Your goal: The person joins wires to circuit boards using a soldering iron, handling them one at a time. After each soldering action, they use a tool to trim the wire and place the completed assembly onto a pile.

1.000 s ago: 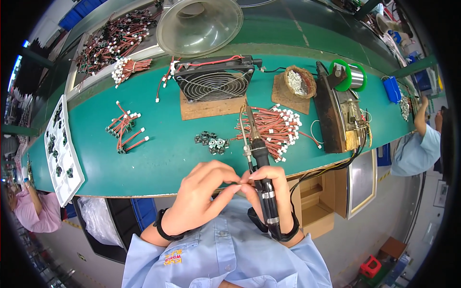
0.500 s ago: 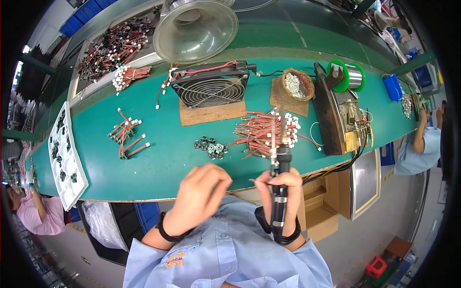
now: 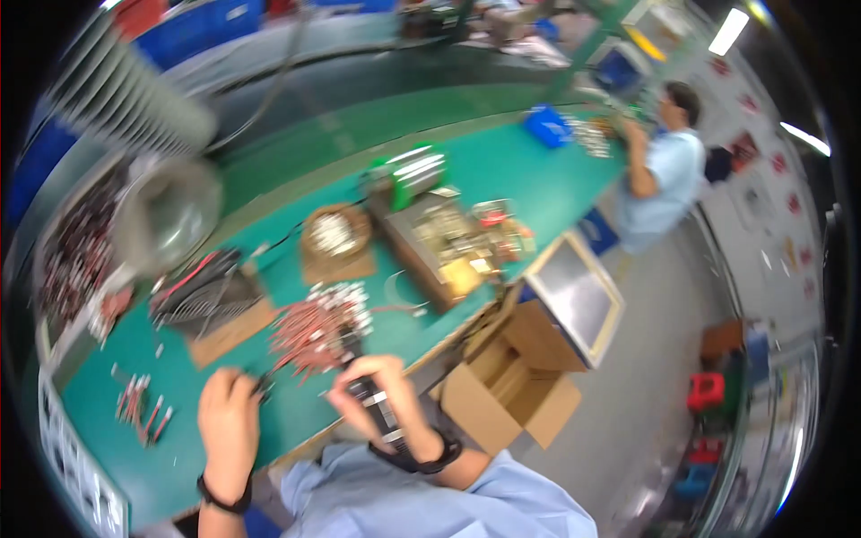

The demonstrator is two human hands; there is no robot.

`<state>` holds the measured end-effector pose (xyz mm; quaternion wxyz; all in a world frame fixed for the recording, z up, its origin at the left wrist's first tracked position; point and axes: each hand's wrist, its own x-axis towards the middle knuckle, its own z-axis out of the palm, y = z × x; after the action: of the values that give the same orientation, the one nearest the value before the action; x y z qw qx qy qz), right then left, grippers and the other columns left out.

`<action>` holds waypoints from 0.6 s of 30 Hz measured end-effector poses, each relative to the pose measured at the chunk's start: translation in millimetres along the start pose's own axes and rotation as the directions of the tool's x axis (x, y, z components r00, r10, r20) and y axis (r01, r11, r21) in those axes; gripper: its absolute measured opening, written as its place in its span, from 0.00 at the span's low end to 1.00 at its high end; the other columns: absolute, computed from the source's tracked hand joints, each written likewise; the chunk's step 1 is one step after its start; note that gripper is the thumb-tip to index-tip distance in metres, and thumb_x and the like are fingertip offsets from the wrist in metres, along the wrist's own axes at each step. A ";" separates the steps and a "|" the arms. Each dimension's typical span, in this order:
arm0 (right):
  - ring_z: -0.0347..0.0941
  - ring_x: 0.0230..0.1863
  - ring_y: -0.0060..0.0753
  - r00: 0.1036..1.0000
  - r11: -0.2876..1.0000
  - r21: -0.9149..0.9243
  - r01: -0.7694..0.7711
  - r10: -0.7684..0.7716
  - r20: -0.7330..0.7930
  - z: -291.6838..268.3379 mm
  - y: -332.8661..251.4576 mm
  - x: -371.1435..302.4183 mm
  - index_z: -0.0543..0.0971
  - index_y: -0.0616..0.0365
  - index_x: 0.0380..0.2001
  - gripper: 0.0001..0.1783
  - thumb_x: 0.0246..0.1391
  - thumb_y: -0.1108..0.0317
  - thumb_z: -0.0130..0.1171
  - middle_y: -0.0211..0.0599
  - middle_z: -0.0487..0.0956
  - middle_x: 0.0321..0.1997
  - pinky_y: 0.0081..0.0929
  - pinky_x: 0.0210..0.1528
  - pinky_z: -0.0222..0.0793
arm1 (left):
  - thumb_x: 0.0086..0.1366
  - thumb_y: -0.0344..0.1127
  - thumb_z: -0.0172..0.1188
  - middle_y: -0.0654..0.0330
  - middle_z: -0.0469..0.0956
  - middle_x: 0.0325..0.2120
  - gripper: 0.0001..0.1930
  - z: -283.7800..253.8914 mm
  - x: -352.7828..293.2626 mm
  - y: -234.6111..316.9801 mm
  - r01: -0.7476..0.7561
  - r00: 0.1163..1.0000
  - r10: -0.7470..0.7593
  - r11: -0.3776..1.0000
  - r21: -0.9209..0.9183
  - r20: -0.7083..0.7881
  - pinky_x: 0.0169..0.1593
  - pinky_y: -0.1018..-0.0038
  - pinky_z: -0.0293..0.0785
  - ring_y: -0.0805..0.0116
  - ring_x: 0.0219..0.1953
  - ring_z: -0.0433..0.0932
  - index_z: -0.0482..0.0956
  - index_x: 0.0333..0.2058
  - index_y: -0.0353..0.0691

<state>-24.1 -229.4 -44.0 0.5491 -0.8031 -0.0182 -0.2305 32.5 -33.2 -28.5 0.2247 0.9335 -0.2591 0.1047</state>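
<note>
Across green tabletop [image 3: 292, 416], left hand [image 3: 230, 416] has neared components [image 3: 264, 386].

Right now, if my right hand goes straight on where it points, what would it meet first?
Most likely the pile of red wires with white connectors: the soldering iron in your right hand points that way. Blur and unclear depth hide whether its tip touches them.

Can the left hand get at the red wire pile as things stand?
Probably yes: the left hand is left of the red wire pile, with only small dark parts by its fingertips. The soldering iron in the right hand reaches only the pile's near right side; blur hides finer detail.
</note>
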 end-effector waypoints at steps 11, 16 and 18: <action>0.74 0.30 0.20 0.989 0.991 -0.048 0.126 -0.129 -0.065 10.6 -11.2 0.1 0.70 0.47 0.34 0.20 0.40 0.74 0.68 0.20 0.78 0.29 0.28 0.48 0.54 | 0.62 0.26 0.54 0.54 0.74 0.32 0.08 -62.3 -27.4 26.7 0.311 0.945 -0.259 0.900 -0.305 0.200 0.40 0.74 0.71 0.69 0.34 0.73 0.73 0.39 0.30; 0.74 0.30 0.19 0.978 0.978 -0.064 0.200 -0.203 -0.042 16.0 -16.4 0.1 0.70 0.47 0.34 0.20 0.39 0.74 0.69 0.20 0.78 0.30 0.28 0.47 0.54 | 0.61 0.24 0.54 0.57 0.74 0.30 0.06 -48.3 -59.0 19.8 0.376 0.921 -0.369 0.760 -0.530 0.123 0.39 0.76 0.71 0.69 0.33 0.73 0.75 0.37 0.29; 0.74 0.30 0.20 0.978 0.978 -0.043 0.206 -0.207 -0.026 16.6 -16.6 -1.4 0.70 0.48 0.34 0.20 0.39 0.74 0.69 0.20 0.78 0.29 0.28 0.47 0.54 | 0.61 0.23 0.54 0.56 0.74 0.31 0.07 -44.8 -69.7 17.3 0.348 0.929 -0.358 0.758 -0.552 0.094 0.39 0.77 0.70 0.70 0.33 0.72 0.74 0.38 0.29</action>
<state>-24.3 -207.6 -34.8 0.5061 -0.8043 -0.0884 -0.2986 -39.0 5.1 -4.6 0.5059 0.8572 -0.0957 -0.0120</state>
